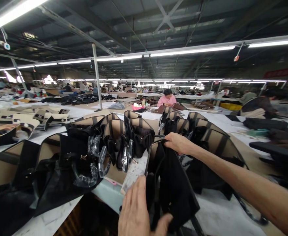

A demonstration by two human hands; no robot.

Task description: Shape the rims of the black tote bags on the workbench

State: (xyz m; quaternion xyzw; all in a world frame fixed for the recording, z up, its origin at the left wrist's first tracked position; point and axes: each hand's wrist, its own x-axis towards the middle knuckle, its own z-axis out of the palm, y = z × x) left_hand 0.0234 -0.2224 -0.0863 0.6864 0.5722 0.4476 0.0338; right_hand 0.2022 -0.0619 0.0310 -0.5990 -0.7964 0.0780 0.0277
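Observation:
A black handbag (173,183) with a tan inner side stands open at the near edge of the white worktable (222,216). My left hand (140,213) grips its near edge at the bottom of the view, thumb wrapped round the black material. My right hand (179,143) reaches in from the right and pinches the bag's far top edge. Several more black-and-tan bags (124,137) stand in rows just beyond, their handles wrapped in clear plastic (101,160).
Flat black and tan bag pieces (9,164) lie at the left. A person in pink (168,98) sits at a far table. Another person (264,105) sits at the right, with dark stacked goods (276,147) nearby. A metal post (97,78) rises behind the bags.

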